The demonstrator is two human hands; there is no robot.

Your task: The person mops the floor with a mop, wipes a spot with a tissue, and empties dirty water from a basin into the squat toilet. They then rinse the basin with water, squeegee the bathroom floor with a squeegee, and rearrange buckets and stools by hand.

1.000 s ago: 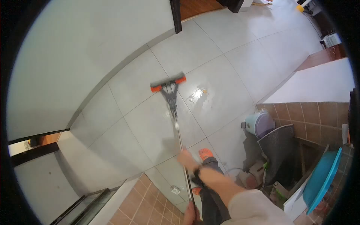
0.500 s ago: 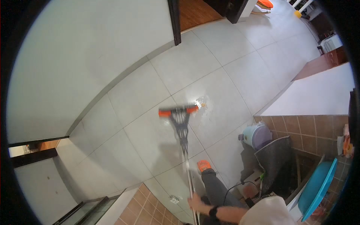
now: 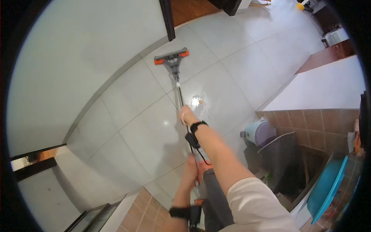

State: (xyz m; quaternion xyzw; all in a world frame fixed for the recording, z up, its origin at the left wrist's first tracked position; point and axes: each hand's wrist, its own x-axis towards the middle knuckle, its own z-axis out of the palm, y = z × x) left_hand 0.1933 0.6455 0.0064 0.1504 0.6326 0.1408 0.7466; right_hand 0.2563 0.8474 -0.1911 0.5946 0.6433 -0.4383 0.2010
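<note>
A sponge mop with a grey and orange head points away from me, its head near the wall on the left. Whether the head touches the tiles I cannot tell. My right hand, with a black strap at the wrist, is wrapped round the middle of the pole. Closer to my body, my left hand grips the pole's lower end, slightly blurred. To the right of the pole, a shiny wet patch with a small yellowish bit lies on the floor.
Pale tiled floor runs between a white wall and a brown-tiled ledge. A light blue and lilac bin, a dark mat and a blue basin stand at right. A doorway is ahead.
The mop head has moved forward and left, from beside the wet patch to near the wall. My right hand is farther forward on the pole; my left hand has come into view, gripping it.
</note>
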